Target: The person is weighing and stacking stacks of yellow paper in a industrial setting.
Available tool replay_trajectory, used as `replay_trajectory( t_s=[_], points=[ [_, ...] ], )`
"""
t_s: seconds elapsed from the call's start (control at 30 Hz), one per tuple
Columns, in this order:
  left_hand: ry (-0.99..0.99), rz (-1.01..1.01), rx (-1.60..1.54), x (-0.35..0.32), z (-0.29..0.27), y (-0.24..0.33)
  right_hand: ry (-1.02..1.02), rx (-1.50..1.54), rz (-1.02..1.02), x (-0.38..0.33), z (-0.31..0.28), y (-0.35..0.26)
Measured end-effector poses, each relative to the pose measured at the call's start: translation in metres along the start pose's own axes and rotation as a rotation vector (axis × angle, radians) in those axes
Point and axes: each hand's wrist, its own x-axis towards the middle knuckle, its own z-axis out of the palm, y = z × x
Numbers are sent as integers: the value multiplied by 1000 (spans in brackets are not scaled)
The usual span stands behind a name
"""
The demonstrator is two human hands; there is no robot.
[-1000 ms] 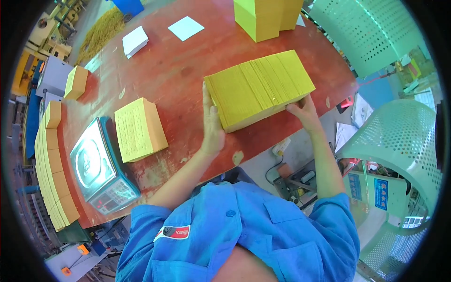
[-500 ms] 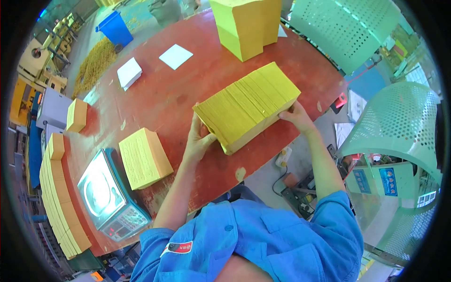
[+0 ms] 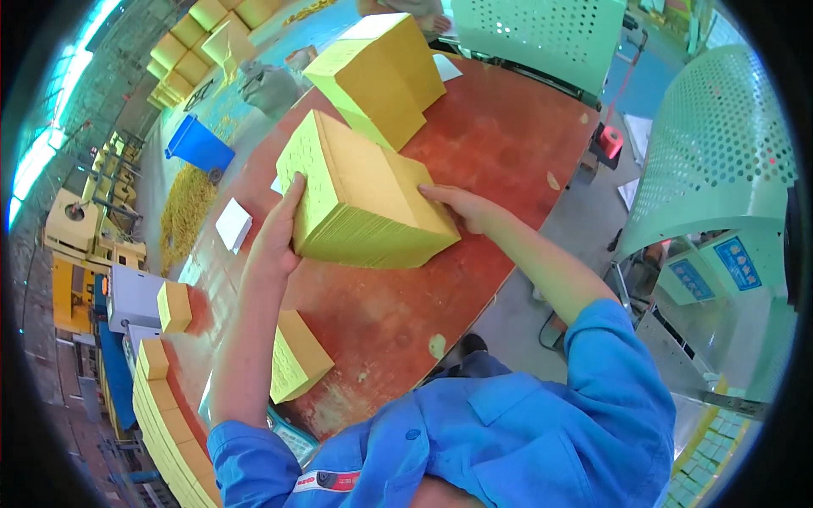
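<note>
A thick stack of yellow paper is held tilted above the red table, its ridged sheet edges facing left and toward me. My left hand is pressed on its left end, thumb and fingers spread along the side. On the right end rests my right hand, some of its fingers hidden behind the stack. Just beyond stands a taller yellow paper stack, partly covered by the held one. A smaller paper stack sits close to my left forearm.
A scale is mostly hidden by my left arm. A row of yellow stacks lines the table's left edge, with a small block beyond. White paper lies farther back. Green perforated guards stand at the right.
Both hands have lifted the paper stack, turned it and carried it left and away, toward the taller stack. The head view has shifted too.
</note>
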Motion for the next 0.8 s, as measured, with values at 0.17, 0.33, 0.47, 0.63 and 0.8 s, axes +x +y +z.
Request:
replay_trajectory(
  t_s=[0.17, 0.33, 0.47, 0.63, 0.8],
  points=[
    [-18, -129, -160, 31, -4, -13, 20, -67, 68, 16, -34, -1],
    [-136, -250, -61, 58, 0, -13, 146, -187, 85, 2, -53, -35],
    [-174, -193, 156, 51, 69, -5, 709, -617, -373, -25, -74, -25],
    [-314, -294, 208, 51, 98, 3, 656, -781, -739, -107, -23, 36],
    [-345, -302, 140, 60, 124, -9, 405, -1069, -948, -79, 5, 64]
  ],
)
